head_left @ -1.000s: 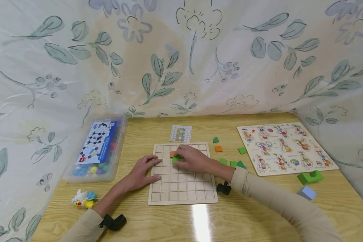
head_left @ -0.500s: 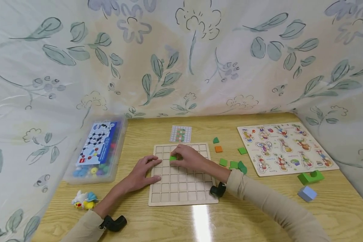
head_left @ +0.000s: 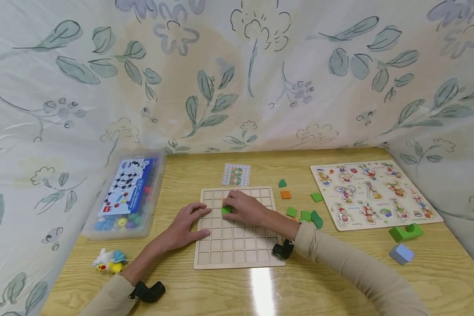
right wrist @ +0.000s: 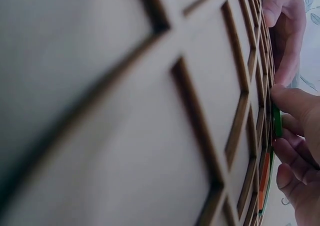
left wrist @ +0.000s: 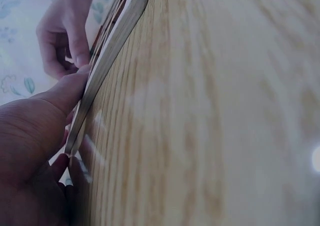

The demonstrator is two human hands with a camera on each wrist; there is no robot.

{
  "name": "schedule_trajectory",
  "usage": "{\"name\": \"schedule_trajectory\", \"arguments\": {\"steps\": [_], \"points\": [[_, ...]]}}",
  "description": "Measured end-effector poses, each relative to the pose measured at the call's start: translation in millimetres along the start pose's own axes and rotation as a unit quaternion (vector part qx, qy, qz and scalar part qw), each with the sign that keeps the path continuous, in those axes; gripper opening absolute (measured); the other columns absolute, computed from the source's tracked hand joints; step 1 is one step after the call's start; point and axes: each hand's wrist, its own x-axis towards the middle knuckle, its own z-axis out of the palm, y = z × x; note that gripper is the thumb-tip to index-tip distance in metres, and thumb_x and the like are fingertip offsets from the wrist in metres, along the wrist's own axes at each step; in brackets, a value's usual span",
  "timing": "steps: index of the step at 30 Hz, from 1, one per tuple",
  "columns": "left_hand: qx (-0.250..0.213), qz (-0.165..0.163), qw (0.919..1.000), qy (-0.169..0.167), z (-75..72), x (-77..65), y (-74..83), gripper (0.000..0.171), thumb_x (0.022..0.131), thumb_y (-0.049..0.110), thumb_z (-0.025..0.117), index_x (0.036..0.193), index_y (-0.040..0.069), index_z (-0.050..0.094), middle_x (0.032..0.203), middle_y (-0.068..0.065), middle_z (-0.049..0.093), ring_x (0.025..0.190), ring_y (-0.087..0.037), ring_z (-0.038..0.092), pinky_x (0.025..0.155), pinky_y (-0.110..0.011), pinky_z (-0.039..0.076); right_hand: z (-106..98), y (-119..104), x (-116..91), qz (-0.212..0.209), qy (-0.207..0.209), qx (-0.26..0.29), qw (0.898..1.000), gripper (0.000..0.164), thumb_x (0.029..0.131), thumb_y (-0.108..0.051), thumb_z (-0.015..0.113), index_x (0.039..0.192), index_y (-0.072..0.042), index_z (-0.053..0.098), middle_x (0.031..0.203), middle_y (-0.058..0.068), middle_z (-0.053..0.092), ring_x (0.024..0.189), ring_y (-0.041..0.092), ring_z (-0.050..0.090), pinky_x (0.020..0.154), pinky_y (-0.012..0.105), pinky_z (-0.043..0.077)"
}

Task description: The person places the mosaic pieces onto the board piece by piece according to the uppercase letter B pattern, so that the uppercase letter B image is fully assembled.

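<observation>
Green square tile (head_left: pixel 226 211) pinched between thumb and fingers of the right hand (head_left: pixel 246 208), over the upper-left part of a wooden grid board (head_left: pixel 238 243). Shown edge-on at the grid's surface in the right wrist view; impossible to tell whether fully seated in a cell. Just beyond the pinch, an orange tile (head_left: pixel 224 202) on the board, partly hidden by the fingers. At the board's left rim, the left hand (head_left: pixel 184 224), thumb and index finger spread well apart, tips touching the wood, with only the board in contact. Seen from the left wrist, thumb laid along the rim, other fingers mostly out of sight.

Just behind the board, a small pattern card (head_left: pixel 235 174) printed with a grid in green and orange. To the right, loose on the wood-grain table (head_left: pixel 205 294): a dark green quarter-round piece (head_left: pixel 282 183), an orange square (head_left: pixel 285 194) just in front, a lone green square (head_left: pixel 317 197) near the puzzle, and a close cluster of green squares (head_left: pixel 292 212) and dark green rounded pieces (head_left: pixel 317 219). Farther right, a wooden picture puzzle (head_left: pixel 373 191) with colorful figures, near a notched green block (head_left: pixel 406 232) and a blue block (head_left: pixel 401 253). At far left, a clear plastic case (head_left: pixel 116 233) of colored balls under a molecular-model label, with a small white, blue and yellow toy (head_left: pixel 109 260) in front. Behind everything, a leaf-and-flower-patterned cloth (head_left: pixel 174 109).
</observation>
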Motion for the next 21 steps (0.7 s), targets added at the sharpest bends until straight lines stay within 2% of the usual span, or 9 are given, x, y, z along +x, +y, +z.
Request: {"name": "schedule_trajectory", "arguments": {"steps": [7,21], "points": [[-0.004,-0.006,1.0,-0.002,-0.9,-0.4,1.7,0.06,0.088,0.032,0.071,0.141,0.011,0.052,0.144,-0.013,0.044,0.132,-0.036,0.039,0.102,-0.059,0.033,0.3,1.2,-0.6,0.01,0.0,-0.002,1.0,0.025,0.087,-0.034,0.072,0.102,-0.014,0.069,0.095,0.0,0.058,0.083,0.01,0.048,0.072,0.023,0.044],[-0.003,-0.011,0.9999,-0.005,-1.4,0.2,2.3,0.061,0.087,0.032,0.072,0.141,0.012,0.052,0.144,-0.013,0.044,0.132,-0.036,0.039,0.103,-0.059,0.033,2.7,4.1,-0.1,0.009,0.006,0.007,1.0,0.028,0.086,-0.034,0.073,0.105,-0.013,0.07,0.098,0.0,0.06,0.088,0.011,0.052,0.078,0.025,0.047]]}}
